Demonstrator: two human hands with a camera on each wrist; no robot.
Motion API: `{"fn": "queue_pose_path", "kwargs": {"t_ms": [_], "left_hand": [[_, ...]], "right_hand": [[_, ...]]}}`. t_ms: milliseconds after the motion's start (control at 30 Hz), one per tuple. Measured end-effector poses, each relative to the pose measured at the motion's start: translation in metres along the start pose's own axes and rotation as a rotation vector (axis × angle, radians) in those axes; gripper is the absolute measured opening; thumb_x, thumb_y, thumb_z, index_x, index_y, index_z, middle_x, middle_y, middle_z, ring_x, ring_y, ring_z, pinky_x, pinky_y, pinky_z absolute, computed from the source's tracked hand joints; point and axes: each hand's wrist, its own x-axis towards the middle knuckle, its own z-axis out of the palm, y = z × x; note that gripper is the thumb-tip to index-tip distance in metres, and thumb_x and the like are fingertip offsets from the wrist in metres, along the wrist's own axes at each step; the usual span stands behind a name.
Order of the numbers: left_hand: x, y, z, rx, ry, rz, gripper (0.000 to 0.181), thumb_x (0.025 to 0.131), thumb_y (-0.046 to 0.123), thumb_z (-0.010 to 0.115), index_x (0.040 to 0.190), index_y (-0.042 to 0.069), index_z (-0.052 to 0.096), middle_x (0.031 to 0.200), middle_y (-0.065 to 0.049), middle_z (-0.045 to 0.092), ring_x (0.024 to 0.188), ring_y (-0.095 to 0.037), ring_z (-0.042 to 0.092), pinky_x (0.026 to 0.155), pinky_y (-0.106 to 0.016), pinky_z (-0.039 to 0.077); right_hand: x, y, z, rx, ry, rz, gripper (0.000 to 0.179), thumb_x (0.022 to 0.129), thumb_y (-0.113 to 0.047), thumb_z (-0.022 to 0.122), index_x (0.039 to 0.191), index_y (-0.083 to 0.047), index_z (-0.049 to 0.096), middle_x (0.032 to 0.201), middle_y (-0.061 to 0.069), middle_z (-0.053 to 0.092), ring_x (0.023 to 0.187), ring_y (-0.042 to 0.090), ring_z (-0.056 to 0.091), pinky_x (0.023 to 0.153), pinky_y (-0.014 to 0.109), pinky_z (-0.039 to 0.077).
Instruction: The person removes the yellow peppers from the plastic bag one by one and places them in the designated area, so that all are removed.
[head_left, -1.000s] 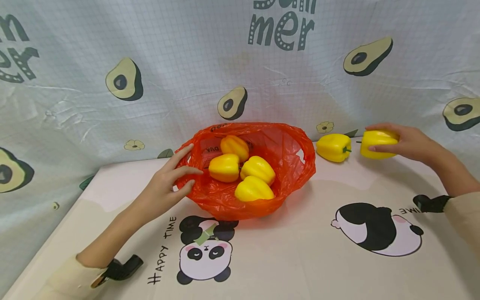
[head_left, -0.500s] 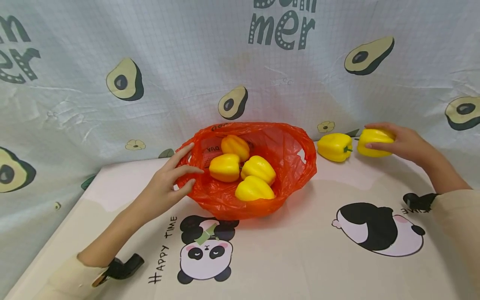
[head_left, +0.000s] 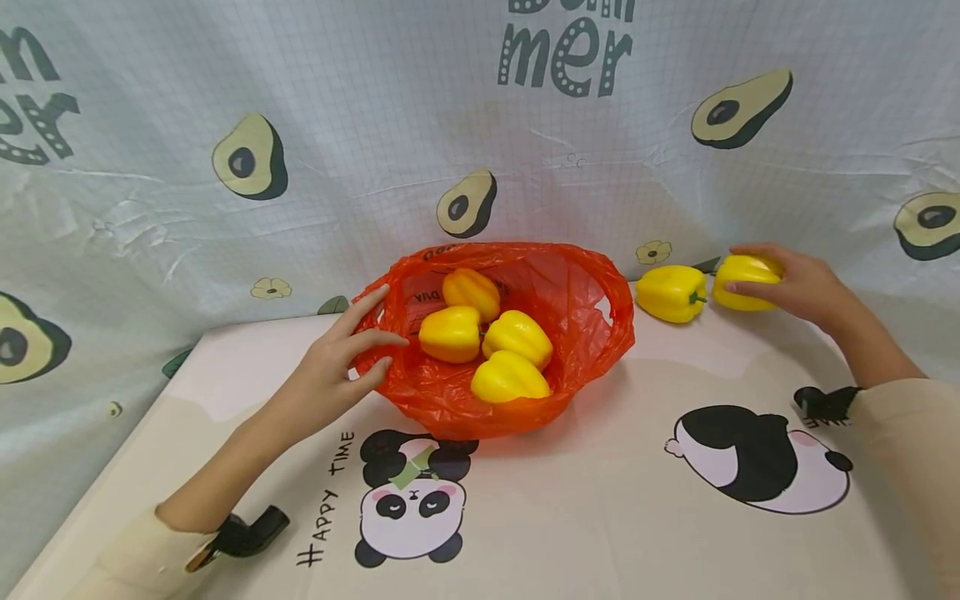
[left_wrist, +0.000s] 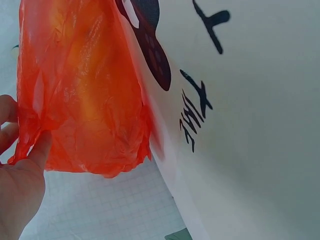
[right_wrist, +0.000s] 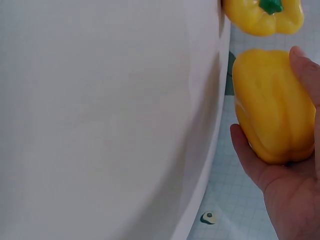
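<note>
A red plastic bag [head_left: 435, 421] stands with its mouth spread wide, several yellow bell peppers [head_left: 448, 333] inside. My left hand [head_left: 333, 367] holds the bag's left rim by the handle, fingers over the edge; in the left wrist view the thumb [left_wrist: 40, 150] lies against the red film. At the far right, my right hand [head_left: 798, 283] grips another yellow bell pepper [right_wrist: 272, 107] between thumb and fingers, its stem end pointing left. Close to its left, a loose yellow bell pepper [head_left: 670, 293] lies on its side, with its green stem [right_wrist: 271, 5] facing the held one.
The pale table cover [head_left: 570, 517] carries panda prints and lettering. Right behind the bag and peppers hangs a sheet [head_left: 360, 167] printed with avocados. A black wrist mount [head_left: 251, 533] sits on the left forearm, another mount [head_left: 825, 404] on the right.
My right hand has moved left with its bell pepper, closing the gap to the loose one. The left hand and the bag have stayed in place.
</note>
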Motion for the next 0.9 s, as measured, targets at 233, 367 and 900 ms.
{"fn": "queue_pose_path", "kwargs": {"t_ms": [233, 367, 900], "left_hand": [[0.0, 0.001, 0.0, 0.0, 0.0, -0.012, 0.029, 0.091, -0.005, 0.064, 0.113, 0.01, 0.074, 0.165, -0.009, 0.03, 0.147, -0.039, 0.035, 0.1, -0.051, 0.051], [0.001, 0.001, 0.001, -0.001, 0.001, -0.012, 0.028, 0.091, -0.005, 0.064, 0.113, 0.009, 0.074, 0.165, -0.009, 0.03, 0.147, -0.039, 0.035, 0.1, -0.051, 0.052], [0.004, 0.002, 0.003, -0.008, -0.005, -0.015, 0.027, 0.091, -0.005, 0.063, 0.113, 0.006, 0.074, 0.165, -0.008, 0.029, 0.147, -0.038, 0.034, 0.095, -0.048, 0.055]], "right_hand": [[0.005, 0.0, 0.001, -0.001, 0.03, -0.002, 0.083, 0.095, -0.055, 0.063, 0.157, -0.008, 0.033, 0.15, 0.034, 0.032, 0.119, 0.052, 0.036, 0.093, 0.066, 0.036], [0.008, 0.002, 0.002, -0.004, 0.01, 0.005, 0.085, 0.095, -0.057, 0.061, 0.157, -0.008, 0.031, 0.151, 0.035, 0.031, 0.121, 0.054, 0.034, 0.095, 0.07, 0.034], [0.013, 0.014, 0.004, 0.03, -0.169, -0.074, 0.081, 0.105, -0.034, 0.05, 0.157, 0.008, 0.005, 0.151, 0.042, 0.012, 0.13, 0.058, 0.019, 0.109, 0.077, 0.018]]}}
